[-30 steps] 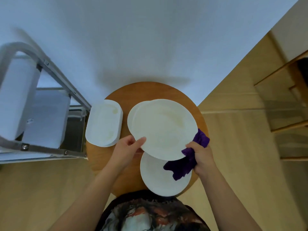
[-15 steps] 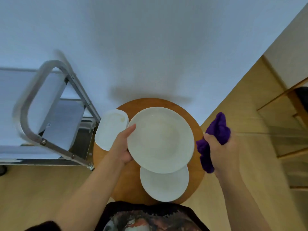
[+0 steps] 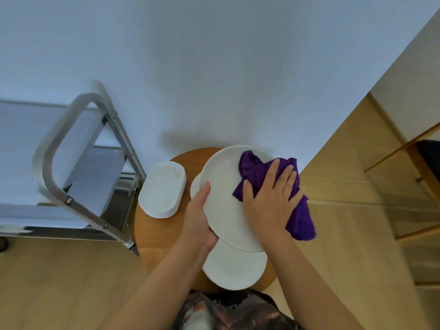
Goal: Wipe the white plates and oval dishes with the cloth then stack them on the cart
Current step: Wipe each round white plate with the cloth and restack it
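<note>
Purple cloth pressed onto a large white plate above the round wooden table.

The left hand (image 3: 198, 216) grips the large white plate (image 3: 223, 206) at its left rim; the right hand (image 3: 270, 201), fingers spread flat, presses the purple cloth (image 3: 256, 171) on it. On the round wooden table (image 3: 157, 231) lie stacked oval dishes (image 3: 163, 192) and a smaller plate (image 3: 234, 270); the steel cart (image 3: 78, 163) stands to its left.

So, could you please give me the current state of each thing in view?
large plate: held up, being wiped
purple cloth: pressed flat on the large plate
left hand: grips the plate's edge
right hand: fingers straight, pressing the cloth
small plate: resting on the round table
oval dishes: stacked on the table
</note>
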